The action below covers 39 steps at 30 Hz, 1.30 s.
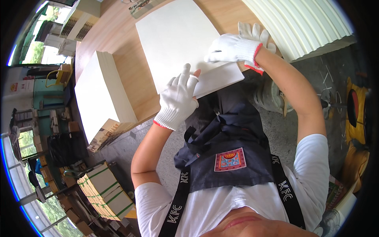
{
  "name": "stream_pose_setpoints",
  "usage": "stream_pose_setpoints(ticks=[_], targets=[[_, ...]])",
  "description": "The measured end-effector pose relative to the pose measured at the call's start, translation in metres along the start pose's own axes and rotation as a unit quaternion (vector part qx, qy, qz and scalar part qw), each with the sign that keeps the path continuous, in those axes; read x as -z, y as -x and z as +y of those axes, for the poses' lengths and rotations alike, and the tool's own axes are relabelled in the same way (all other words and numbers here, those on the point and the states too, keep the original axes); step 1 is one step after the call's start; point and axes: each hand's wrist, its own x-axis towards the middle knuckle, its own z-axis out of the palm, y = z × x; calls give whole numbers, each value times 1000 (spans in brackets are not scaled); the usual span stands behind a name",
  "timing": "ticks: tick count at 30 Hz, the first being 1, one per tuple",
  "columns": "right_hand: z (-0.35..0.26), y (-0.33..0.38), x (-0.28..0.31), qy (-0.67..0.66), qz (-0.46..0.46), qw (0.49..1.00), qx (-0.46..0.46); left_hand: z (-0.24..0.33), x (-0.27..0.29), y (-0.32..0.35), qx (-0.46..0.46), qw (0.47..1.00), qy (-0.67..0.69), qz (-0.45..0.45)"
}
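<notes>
A large white sheet [179, 35] lies on the wooden table in front of me. Along its near edge runs a white strip [221, 79], set off by a crease or edge; whether it is a fold or a separate sheet I cannot tell. My left hand [177, 93], in a white knit glove with some bare fingertips, rests at the sheet's near left corner, fingers stretched out. My right hand [233, 49], gloved with a red cuff, lies over the sheet's right side, fingers pointing left and thumb apart. Beside it is another white glove [254, 33], partly hidden by my hand.
A tall stack of white-topped printed sheets [100, 94] stands left on the table [136, 85]. White stacked boards [304, 23] fill the far right. Another stack [81, 19] sits far left. Strapped bundles [104, 191] are on the floor at left; a yellow-black object [355, 110] stands right.
</notes>
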Motion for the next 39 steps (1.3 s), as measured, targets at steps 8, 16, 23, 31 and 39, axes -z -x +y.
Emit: stream_pose_setpoints(ticks=[8,16,23,31,39], targets=[[-21,4,15,4,-27,999,26,-57,11,-9,55,991,105,-68],[7,-12,-3,2,6,1000,21,-101,-5,-28,167,950,222,-145],[20,-14,-23,-44,87,995,24,-106,-11,-29,231,920,263,-174],[32,-21,-42,-92,160,979,85,-104,-3,-37,214,915,266,-215],[31,-18,-42,-104,198,967,119,-105,5,-60,135,929,204,-278]])
